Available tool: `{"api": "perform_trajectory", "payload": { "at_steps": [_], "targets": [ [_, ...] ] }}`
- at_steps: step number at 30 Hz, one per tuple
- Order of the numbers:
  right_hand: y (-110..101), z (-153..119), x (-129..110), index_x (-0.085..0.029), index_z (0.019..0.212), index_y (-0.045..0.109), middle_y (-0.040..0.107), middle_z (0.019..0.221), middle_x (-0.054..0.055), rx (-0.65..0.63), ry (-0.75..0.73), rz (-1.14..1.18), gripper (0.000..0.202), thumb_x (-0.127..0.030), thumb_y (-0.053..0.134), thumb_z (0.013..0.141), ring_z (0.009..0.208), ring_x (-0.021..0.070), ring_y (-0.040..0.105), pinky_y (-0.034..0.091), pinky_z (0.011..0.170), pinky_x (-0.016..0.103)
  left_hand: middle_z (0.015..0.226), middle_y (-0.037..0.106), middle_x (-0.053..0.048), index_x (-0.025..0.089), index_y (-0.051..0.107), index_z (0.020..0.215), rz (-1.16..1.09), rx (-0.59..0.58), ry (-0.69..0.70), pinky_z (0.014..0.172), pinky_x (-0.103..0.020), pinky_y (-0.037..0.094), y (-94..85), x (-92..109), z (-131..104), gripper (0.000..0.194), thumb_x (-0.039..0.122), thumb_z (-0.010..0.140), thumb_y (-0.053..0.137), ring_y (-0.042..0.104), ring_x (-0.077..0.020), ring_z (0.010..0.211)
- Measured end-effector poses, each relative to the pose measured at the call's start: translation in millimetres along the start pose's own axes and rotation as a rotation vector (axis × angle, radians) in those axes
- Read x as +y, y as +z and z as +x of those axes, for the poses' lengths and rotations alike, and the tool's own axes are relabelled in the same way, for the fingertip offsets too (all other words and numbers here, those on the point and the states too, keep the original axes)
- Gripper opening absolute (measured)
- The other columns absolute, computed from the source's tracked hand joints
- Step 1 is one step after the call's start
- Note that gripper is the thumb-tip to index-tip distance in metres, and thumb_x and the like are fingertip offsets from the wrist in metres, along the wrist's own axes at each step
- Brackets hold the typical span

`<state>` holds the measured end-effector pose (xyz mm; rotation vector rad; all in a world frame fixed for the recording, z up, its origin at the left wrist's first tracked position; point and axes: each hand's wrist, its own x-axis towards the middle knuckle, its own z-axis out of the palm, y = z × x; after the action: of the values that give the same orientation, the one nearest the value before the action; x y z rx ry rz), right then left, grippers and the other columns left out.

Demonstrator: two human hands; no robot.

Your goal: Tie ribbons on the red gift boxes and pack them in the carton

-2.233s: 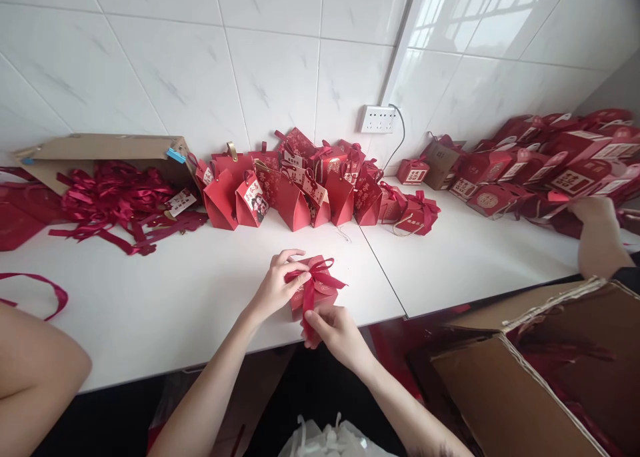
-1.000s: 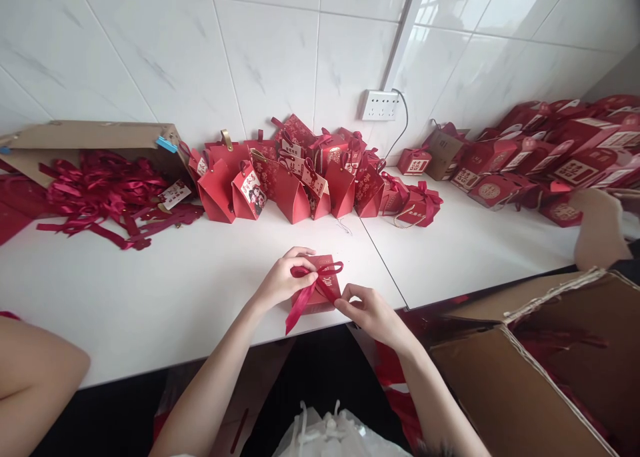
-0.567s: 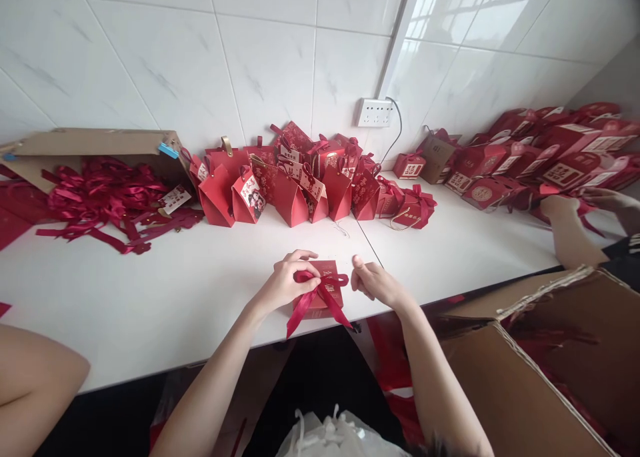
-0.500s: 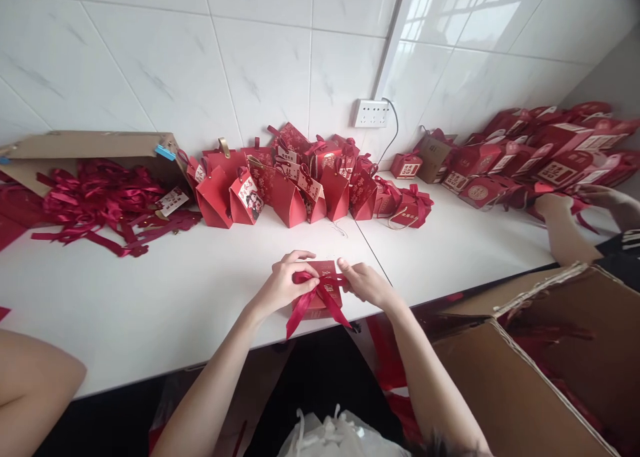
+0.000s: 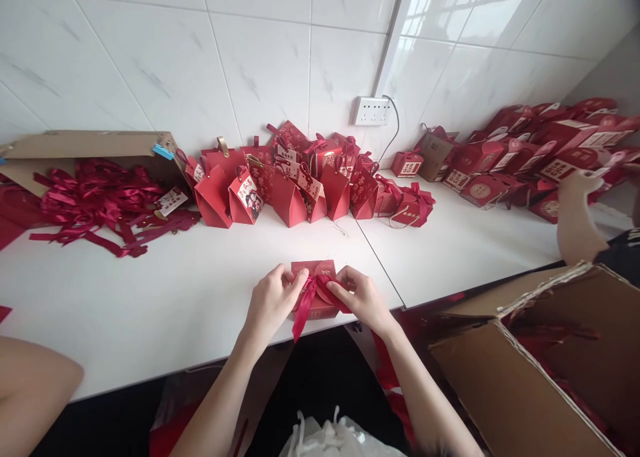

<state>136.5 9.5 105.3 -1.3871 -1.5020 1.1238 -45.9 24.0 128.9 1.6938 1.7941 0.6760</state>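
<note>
A small red gift box point(image 5: 313, 268) rests near the front edge of the white table, directly before me. Across its top runs a dark red satin ribbon point(image 5: 303, 314), gathered into a bow shape with one tail hanging over the box's front. At the box's left side, my left hand point(image 5: 273, 300) pinches the ribbon between thumb and forefinger. From the other side my right hand point(image 5: 363, 300) is closed on the ribbon too, its thumb pressed on the loop. The fingers partly cover the knot.
Several finished red boxes point(image 5: 287, 200) line the wall. Loose ribbons point(image 5: 100, 200) spill from a cardboard box point(image 5: 90, 142) at left. More red boxes point(image 5: 550, 144) are piled at right, near another person's hand point(image 5: 575, 190). A large open carton point(image 5: 470, 377) stands at the front right; another person's limb point(image 5: 35, 384) shows at left.
My hands have shifted their grips on the ribbon, and its right tail no longer hangs in front. The co-worker's hands at right have moved up toward the pile.
</note>
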Motion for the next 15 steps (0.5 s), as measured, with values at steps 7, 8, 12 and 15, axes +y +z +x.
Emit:
{"api": "perform_trajectory", "payload": {
  "at_steps": [7,8,12,15],
  "targets": [
    [-0.1,-1.1,3.0,-0.02,0.069,0.049,0.054,0.066,-0.001,0.018,-0.034,0.015,0.032,-0.047,0.06,0.079,0.063,0.0134,0.05,0.043,0.062,0.028,0.048,0.039,0.005,0.021,0.032,0.057,-0.019,-0.046,-0.001,0.049,-0.023,0.031,0.6,-1.6,-5.9,0.04,0.051,0.081,0.046,0.039,-0.0125,0.046],
    [-0.5,-1.1,3.1,-0.02,0.068,0.049,0.054,0.065,-0.001,0.024,-0.025,0.025,0.033,-0.048,0.061,0.079,0.063,0.0135,0.051,0.043,0.061,0.028,0.048,0.036,0.006,0.021,0.031,0.058,-0.049,-0.051,0.013,0.048,-0.023,0.03,1.6,-2.3,-5.3,0.038,0.047,0.081,0.046,0.037,-0.0118,0.046],
    [-1.6,-1.3,4.2,-0.019,0.066,0.051,0.055,0.063,-0.001,0.044,0.032,0.108,0.037,-0.053,0.066,0.073,0.059,0.0123,0.049,0.04,0.055,0.026,0.051,0.029,0.006,0.021,0.03,0.061,-0.213,-0.024,0.108,0.048,-0.022,0.029,7.7,-6.9,-1.1,0.03,0.038,0.082,0.043,0.031,-0.0107,0.047],
    [-1.0,-1.3,3.8,-0.019,0.067,0.053,0.057,0.064,-0.001,0.052,0.082,0.169,0.04,-0.055,0.069,0.068,0.058,0.012,0.051,0.04,0.053,0.025,0.053,0.028,0.006,0.021,0.029,0.061,-0.322,0.049,0.154,0.05,-0.022,0.029,14.7,-9.5,0.9,0.029,0.035,0.082,0.043,0.031,-0.0105,0.05]
  ]
}}
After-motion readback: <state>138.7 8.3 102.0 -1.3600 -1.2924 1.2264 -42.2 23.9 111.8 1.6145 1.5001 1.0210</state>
